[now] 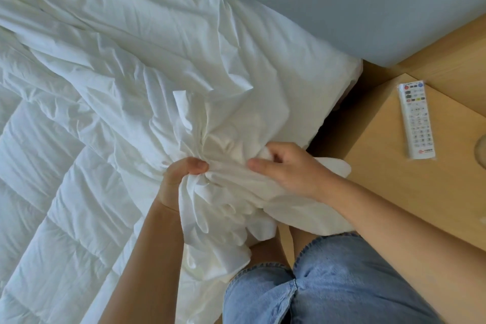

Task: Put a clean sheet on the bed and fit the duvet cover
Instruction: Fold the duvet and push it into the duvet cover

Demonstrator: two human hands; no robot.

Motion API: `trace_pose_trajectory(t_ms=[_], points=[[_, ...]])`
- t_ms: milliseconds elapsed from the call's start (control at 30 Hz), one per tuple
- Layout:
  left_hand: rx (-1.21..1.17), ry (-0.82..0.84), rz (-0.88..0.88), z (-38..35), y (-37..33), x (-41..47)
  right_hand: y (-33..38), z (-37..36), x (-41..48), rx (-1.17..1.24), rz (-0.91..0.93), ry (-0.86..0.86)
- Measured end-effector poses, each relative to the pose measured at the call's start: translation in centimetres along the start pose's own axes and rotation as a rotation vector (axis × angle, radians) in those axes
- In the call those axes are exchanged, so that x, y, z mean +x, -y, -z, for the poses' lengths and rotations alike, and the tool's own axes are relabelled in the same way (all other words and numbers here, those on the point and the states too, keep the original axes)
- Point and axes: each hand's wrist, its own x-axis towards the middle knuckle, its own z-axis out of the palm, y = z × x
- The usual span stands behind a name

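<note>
A white duvet cover (163,66) lies crumpled across the bed, bunched into a gather at the bed's near corner. A quilted white duvet (47,192) shows at the lower left, partly under the cover. My left hand (181,176) grips the gathered cloth from below, thumb on top. My right hand (286,166) sits just to the right of it, fingers curled into the same bunch of cover. A fold of the fabric hangs down between my arms over my knees.
A wooden bedside table (389,166) stands at the right with a white remote control (416,121) on it and a glass rim at the frame edge. A grey-blue headboard (342,2) runs along the top. My legs in blue jeans (328,284) are at the bottom.
</note>
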Motion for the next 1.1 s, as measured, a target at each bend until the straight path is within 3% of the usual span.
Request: trace_pose_trajectory(t_ms=[100,167,267,400,467,600,667,767,867,900,1000,1100], points=[[-0.051,0.07,0.027,-0.9,0.8,0.2,-0.5,1.0,-3.2,0.19,0.123,-0.196],[-0.083,0.088,0.029,-1.4,1.2,0.7,-0.9,0.9,-4.6,0.089,0.203,-0.251],[-0.042,0.145,0.059,-2.2,0.9,1.2,-1.4,-0.2,-4.5,-0.321,0.306,-0.438],[0.141,0.12,0.13,-1.7,-0.1,1.1,0.1,-0.3,-2.0,-0.174,0.272,-0.778],[0.249,0.009,0.203,-1.0,-0.6,0.8,0.7,0.2,-1.2,-0.111,0.261,-0.746],[0.618,-0.152,0.345,-0.5,-1.8,0.8,1.2,0.6,-1.7,0.169,0.128,-0.315],[0.684,-0.295,0.258,-0.8,-1.5,1.1,0.3,0.0,-1.9,0.305,-0.021,-0.158],[0.69,-0.536,0.06,-1.1,-0.1,1.9,-1.2,-2.5,-1.8,0.575,-0.262,-0.202],[0.661,-0.576,-0.103,-1.1,1.3,2.3,-1.9,-4.8,-1.4,0.938,-0.384,-0.212],[0.655,-0.561,-0.14,-1.0,1.6,2.3,-1.9,-5.6,-1.3,0.958,-0.374,-0.185],[0.686,-0.506,-0.184,-0.6,2.4,2.1,-1.4,-7.7,-0.5,0.537,-0.295,-0.195],[0.616,-0.46,-0.135,-0.1,2.4,1.5,-0.8,-9.0,0.3,0.205,-0.147,-0.406]])
